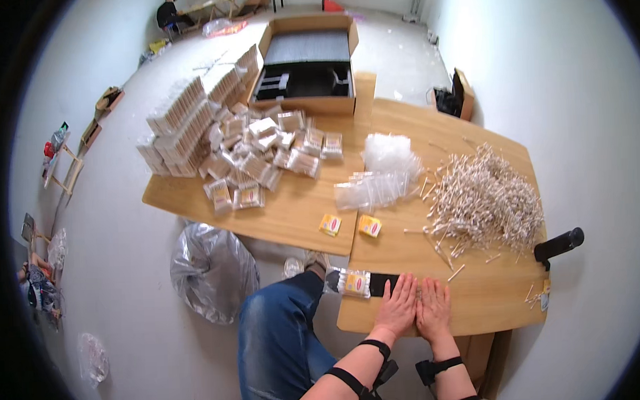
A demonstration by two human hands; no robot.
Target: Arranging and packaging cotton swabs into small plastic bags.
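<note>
Both palms are down near the table's front edge, side by side with fingers stretched out. My left hand (396, 306) lies partly over a flat black piece (381, 285), whose kind I cannot make out. My right hand (434, 310) rests flat just beside it; whatever is under the two hands is hidden. At the left end of the black piece lies a clear bag of cotton swabs (354, 283) with a yellow card in it, reaching past the table edge. Two small stacks of yellow cards, one left (330, 224) and one right (369, 226), lie farther back.
Loose cotton swabs (486, 201) form a big heap at right, near a black cylinder (560, 245). Empty clear bags (379, 187) lie mid-table. Filled packets (262, 145) pile up at left beside stacked packs (183, 127) and an open carton (304, 105). A grey plastic sack (213, 271) stands below.
</note>
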